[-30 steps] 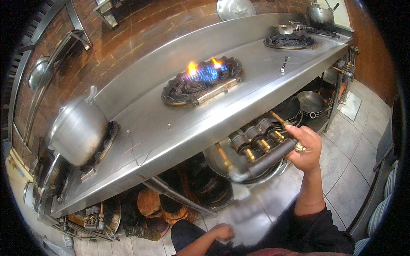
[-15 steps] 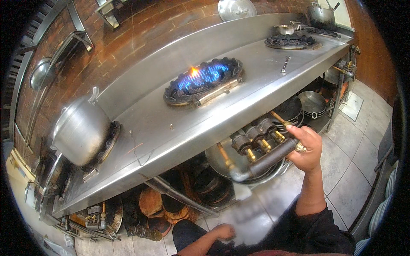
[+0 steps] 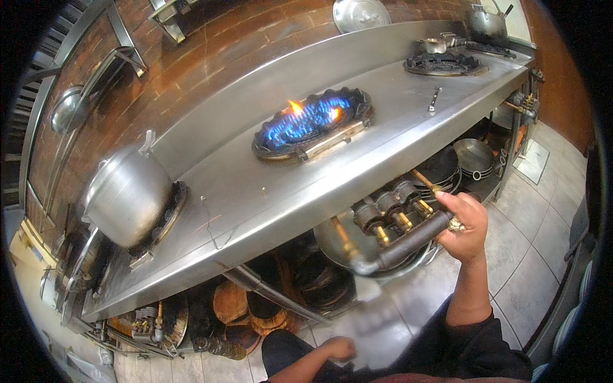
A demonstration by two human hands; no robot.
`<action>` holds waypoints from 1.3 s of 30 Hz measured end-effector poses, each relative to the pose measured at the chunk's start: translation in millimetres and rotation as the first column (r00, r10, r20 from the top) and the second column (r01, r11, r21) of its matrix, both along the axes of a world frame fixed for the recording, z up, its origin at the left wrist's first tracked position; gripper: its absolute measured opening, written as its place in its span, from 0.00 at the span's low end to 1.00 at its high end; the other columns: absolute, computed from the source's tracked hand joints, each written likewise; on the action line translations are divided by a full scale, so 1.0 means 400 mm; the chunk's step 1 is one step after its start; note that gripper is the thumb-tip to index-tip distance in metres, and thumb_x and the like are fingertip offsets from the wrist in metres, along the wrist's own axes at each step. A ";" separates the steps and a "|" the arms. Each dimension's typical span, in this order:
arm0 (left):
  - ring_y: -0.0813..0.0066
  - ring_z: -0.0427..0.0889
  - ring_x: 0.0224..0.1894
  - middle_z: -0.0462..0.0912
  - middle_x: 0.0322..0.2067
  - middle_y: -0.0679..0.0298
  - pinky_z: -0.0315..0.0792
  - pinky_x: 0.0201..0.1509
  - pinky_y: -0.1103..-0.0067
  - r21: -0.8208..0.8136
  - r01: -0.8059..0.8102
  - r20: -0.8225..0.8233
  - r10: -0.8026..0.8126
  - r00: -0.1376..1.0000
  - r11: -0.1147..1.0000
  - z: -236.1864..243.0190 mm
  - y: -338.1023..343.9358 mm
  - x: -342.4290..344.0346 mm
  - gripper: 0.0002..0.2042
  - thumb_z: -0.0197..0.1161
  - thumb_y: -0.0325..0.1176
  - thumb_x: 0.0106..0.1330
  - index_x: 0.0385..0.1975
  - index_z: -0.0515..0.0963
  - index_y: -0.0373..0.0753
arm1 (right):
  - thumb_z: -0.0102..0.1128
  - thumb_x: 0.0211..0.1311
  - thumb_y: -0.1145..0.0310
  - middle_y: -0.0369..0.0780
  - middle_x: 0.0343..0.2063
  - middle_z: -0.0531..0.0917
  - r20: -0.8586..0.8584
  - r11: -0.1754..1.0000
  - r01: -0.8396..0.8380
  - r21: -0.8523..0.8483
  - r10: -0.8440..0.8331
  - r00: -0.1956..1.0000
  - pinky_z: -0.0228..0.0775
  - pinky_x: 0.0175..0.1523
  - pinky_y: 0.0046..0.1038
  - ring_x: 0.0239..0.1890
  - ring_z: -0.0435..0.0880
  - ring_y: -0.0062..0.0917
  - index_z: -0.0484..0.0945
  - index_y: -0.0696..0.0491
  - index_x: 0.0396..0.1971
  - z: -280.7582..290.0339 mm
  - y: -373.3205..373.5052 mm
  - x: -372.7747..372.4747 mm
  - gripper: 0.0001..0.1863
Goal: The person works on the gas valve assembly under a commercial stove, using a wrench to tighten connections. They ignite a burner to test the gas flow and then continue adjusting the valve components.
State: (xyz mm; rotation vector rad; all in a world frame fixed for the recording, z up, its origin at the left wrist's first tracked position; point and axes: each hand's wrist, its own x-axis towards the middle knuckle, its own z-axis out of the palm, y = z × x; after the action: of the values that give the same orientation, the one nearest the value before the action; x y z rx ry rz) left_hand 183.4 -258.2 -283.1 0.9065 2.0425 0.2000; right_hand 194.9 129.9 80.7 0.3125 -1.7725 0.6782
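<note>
My right hand point(image 3: 466, 228) is closed around the gas valve point(image 3: 456, 225) at the right end of a dark gas pipe point(image 3: 412, 241), its thumb stretched up near a brass tube. Several brass-tipped burner valves point(image 3: 403, 222) stand along that pipe, under the stove's front edge. Above them, a round burner point(image 3: 313, 121) burns with blue flames and orange tips. My left hand point(image 3: 338, 349) hangs low near my dark-clothed knee, fingers curled in, with nothing visible in it.
A big lidded aluminium pot point(image 3: 128, 198) sits on the left burner of the steel stove point(image 3: 242, 210). On the right are another burner point(image 3: 440, 64), a small pan point(image 3: 433, 45) and a pot point(image 3: 486, 27). Stacked pans point(image 3: 474, 156) and wooden blocks point(image 3: 230, 303) fill the lower shelf.
The burner's flames have grown, with more orange at the right side. The view has shifted slightly; my right hand keeps its grip on the valve.
</note>
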 end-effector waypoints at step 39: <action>0.55 0.81 0.40 0.83 0.35 0.54 0.73 0.45 0.67 -0.043 -0.010 -0.051 0.008 0.999 0.999 0.029 0.012 0.000 0.21 0.60 0.54 0.60 0.35 0.78 0.39 | 0.70 0.30 0.70 0.40 0.20 0.76 0.010 0.999 -0.043 -0.031 0.043 0.999 0.64 0.27 0.27 0.20 0.73 0.28 0.81 0.55 0.42 0.003 -0.003 0.006 0.28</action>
State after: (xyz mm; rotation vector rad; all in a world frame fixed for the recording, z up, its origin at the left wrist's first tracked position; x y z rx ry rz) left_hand 183.3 -253.3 -271.4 0.8839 2.0898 0.1382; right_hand 197.3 128.9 81.8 0.3273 -1.7679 0.7381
